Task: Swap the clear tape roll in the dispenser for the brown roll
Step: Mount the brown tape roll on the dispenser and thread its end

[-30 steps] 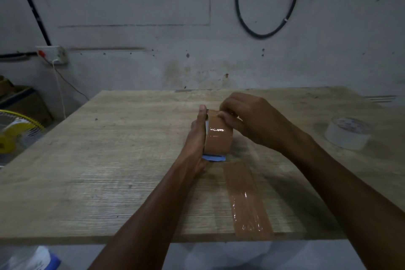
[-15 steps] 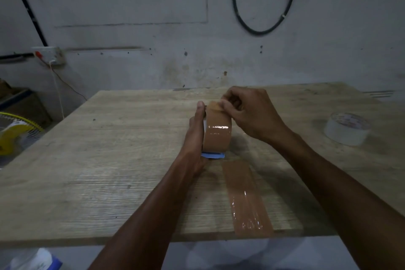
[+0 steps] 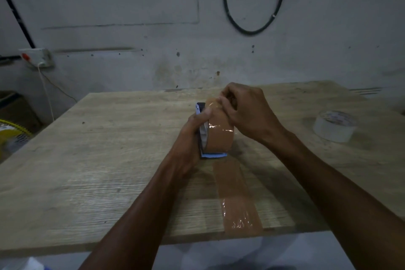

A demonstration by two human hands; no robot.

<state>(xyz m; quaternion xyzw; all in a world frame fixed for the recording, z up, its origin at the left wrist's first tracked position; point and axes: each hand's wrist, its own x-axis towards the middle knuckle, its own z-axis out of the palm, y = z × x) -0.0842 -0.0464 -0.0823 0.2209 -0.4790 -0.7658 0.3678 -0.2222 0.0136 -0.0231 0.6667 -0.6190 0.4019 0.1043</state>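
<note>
The brown tape roll [image 3: 219, 138] stands on edge in the blue dispenser [image 3: 213, 155] at the middle of the wooden table [image 3: 109, 149]. My left hand [image 3: 192, 131] grips the dispenser from its left side, thumb over the top. My right hand [image 3: 245, 112] pinches the tape at the top of the brown roll with its fingertips. The clear tape roll [image 3: 334, 126] lies flat on the table at the far right, apart from both hands.
A strip of brown tape [image 3: 237, 199] is stuck on the table from the dispenser down to the near edge. A yellow fan [image 3: 11, 136] stands at the left, off the table. A wall socket [image 3: 36, 57] and a black cable loop [image 3: 252, 17] are on the wall behind.
My left thumb has slid up over the top of the dispenser. My right hand's fingers have curled tighter at the top of the brown roll. The view has shifted slightly.
</note>
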